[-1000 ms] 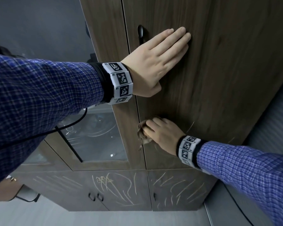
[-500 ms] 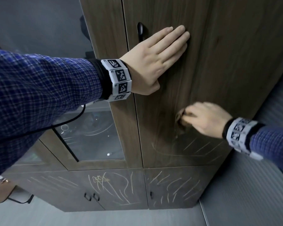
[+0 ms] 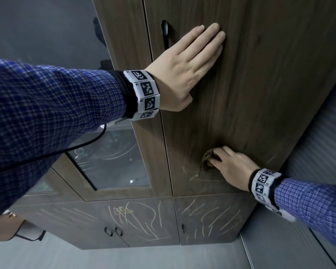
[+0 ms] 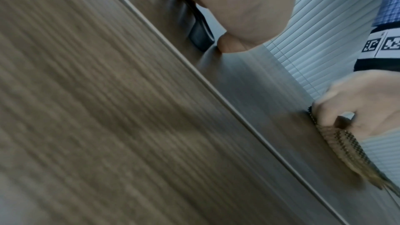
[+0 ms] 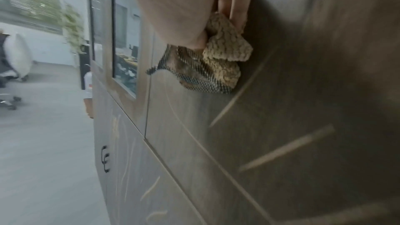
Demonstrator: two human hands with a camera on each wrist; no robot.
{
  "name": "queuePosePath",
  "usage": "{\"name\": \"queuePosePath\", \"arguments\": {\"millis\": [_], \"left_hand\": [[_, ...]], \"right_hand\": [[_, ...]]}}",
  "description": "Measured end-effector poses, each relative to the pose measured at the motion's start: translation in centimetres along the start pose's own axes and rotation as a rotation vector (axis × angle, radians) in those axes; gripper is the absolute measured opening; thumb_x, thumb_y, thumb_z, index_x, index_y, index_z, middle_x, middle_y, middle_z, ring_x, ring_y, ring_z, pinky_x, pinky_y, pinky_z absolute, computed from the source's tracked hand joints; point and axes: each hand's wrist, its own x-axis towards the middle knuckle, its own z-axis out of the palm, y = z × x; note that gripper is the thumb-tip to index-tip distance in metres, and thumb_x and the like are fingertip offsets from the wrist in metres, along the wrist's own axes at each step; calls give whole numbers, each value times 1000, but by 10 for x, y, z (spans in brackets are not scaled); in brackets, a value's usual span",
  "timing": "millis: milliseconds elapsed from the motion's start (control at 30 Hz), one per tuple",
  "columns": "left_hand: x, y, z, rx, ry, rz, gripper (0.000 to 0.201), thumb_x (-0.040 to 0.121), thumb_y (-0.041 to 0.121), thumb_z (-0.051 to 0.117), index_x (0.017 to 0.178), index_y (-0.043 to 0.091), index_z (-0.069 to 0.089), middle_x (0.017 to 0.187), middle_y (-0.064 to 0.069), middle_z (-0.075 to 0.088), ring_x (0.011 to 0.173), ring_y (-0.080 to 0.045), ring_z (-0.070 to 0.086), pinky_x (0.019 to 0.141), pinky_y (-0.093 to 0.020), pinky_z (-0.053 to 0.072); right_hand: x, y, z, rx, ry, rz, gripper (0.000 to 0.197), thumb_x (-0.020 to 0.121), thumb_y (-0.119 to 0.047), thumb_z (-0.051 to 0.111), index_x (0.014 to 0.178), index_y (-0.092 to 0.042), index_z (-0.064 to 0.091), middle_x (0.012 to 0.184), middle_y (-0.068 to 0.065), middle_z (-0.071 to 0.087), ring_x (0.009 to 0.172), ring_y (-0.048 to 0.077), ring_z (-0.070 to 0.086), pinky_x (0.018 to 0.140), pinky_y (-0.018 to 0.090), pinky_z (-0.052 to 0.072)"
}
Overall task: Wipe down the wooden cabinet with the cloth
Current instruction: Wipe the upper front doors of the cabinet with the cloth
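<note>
Cloth (image 3: 209,160) hides mostly under your right hand (image 3: 231,166), which bunches it; only the right wrist view shows its weave. Your left hand (image 3: 184,63) lies flat, fingers straight, on the cabinet door (image 3: 260,94).

Both arms out, hands on door.
Left hand (image 3: 184,68) flat, fingers straight toward 1 o'clock; right hand (image 3: 231,167) at 5 o'clock of it, fingers curled, gripping cloth (image 3: 207,159).

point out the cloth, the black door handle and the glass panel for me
cloth (image 5: 225,57): right wrist view, on the bunched knit fold under the fingers
black door handle (image 3: 165,35): head view, on the middle of the bar
glass panel (image 3: 113,162): head view, on the bare pane
</note>
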Motion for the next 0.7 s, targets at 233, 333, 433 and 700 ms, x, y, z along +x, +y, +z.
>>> {"name": "queuePosePath", "arguments": {"millis": [233,333,433,700], "left_hand": [[0,0,1,12,13,12,94,84,45,37,155,-10,8,164,-29,6,153,-44,6,125,-55,10],[0,0,1,15,5,19,93,85,44,36,155,-10,6,164,-30,6,153,-44,6,125,-56,10],[-1,-1,2,3,-6,15,96,86,46,40,155,-10,5,164,-30,6,153,-45,5,125,-56,10],[-1,0,3,4,14,1,96,87,50,40,154,-10,7,163,-30,8,153,-44,8,125,-56,12]], "right_hand": [[65,-62,-34,98,87,-54,42,81,-7,59,122,-14,56,123,6,48,101,22,49,72,28,51],[73,-85,-10,97,-85,-136,38,91,-12,39,127,-11,52,127,7,49,110,27,48,92,38,45],[53,-77,26,-7,-283,-248,57,92,-16,11,137,-5,44,134,8,48,126,29,42,114,41,26],[8,-37,35,-135,-377,-202,54,92,-7,47,144,-5,36,137,4,38,126,24,37,107,40,31]]}}
